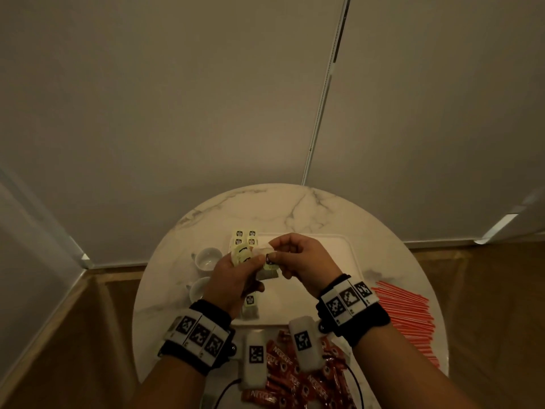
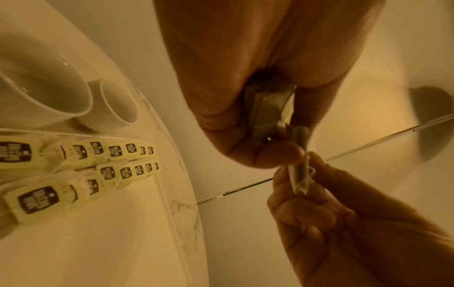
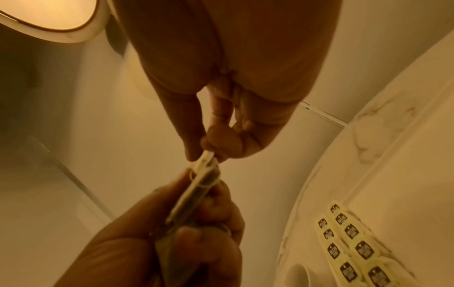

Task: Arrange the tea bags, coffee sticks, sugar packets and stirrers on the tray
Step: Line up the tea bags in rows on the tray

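While both hands grip tea bags above the tray (image 1: 339, 246), sorting proceeds.
Left hand (image 1: 233, 278) clutches a bunch (image 1: 243, 253); right hand (image 1: 298, 261) pinches one tea bag (image 1: 269, 271). Light, limp, tearable: best taken by the tag.

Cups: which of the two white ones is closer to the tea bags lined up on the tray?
The far cup; it sits beside the tea bag rows. The near cup is partly hidden behind the left wrist.

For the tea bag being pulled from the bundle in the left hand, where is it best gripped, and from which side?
Probably by its top edge, coming from the person's right. The tea bag stands edge-on, its flat faces exposed, its end protruding from the bundle that the left hand holds. The right hand already pinches that free end, a thumb-and-finger pinch across the thin faces.
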Available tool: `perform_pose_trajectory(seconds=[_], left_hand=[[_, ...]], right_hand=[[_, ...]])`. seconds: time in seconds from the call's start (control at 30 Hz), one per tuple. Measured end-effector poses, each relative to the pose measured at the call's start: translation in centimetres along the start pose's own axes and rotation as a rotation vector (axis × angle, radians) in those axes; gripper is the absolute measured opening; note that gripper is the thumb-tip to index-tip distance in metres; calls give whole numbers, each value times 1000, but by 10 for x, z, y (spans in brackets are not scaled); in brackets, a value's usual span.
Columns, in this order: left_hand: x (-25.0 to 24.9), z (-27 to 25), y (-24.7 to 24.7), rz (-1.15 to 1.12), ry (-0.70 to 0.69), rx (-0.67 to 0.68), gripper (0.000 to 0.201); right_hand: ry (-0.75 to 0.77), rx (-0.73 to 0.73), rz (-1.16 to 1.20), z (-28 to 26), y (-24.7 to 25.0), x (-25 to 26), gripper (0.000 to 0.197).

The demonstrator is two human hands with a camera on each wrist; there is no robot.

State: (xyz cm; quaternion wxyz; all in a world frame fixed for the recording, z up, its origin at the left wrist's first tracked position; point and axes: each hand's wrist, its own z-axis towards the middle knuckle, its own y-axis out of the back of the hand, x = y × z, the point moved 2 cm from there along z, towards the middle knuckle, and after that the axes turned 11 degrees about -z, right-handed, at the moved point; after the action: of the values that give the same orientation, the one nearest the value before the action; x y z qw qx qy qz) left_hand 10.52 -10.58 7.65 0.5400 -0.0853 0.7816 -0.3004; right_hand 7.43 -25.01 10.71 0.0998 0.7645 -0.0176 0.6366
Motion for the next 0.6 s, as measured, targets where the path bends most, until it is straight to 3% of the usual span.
perform_pose_trajectory(seconds=[0.2, 0.4, 0.6], left_hand=[[3, -2, 2, 22, -29, -76, 22], [-2, 1, 20, 72, -127, -246, 17], [-16, -5, 17, 368, -221, -159, 8]], right_hand=[[17, -8, -149, -7, 7, -1, 15], [-3, 73, -29, -28, 18, -9, 17], [-22, -25, 226, -34, 28, -7, 20]])
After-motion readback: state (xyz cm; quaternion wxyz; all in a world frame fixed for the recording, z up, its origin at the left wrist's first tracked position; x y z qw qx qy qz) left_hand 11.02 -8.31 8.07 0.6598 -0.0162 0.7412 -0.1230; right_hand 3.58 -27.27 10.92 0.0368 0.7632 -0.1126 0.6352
